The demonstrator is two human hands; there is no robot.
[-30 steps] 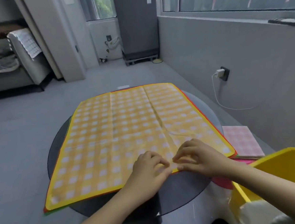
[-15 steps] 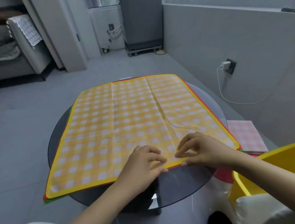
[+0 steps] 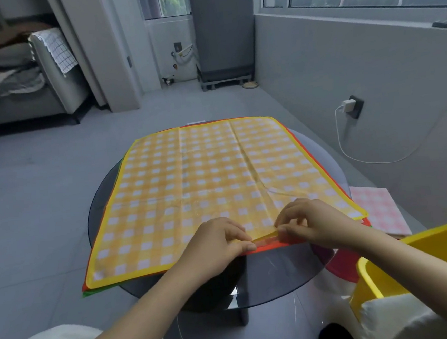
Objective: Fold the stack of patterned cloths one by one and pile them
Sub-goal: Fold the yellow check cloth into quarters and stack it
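The yellow checked cloth (image 3: 205, 186) lies flat on top of the stack on the round glass counter (image 3: 320, 151), in the middle of the frame. The left hand (image 3: 217, 243) and the right hand (image 3: 309, 222) pinch its near edge close together, probably to separate this one layer from the red cloth (image 3: 273, 245) under it. A folded pink cloth (image 3: 378, 210) waits at the right, beside a yellow bin (image 3: 422, 258).

Thin creased yellow checked cloth (image 3: 192, 193) with a slight sheen, on a glossy dark glass tabletop (image 3: 279, 277), smooth yellow plastic bin (image 3: 422, 260) beside the tabletop, matt grey floor (image 3: 32, 197)
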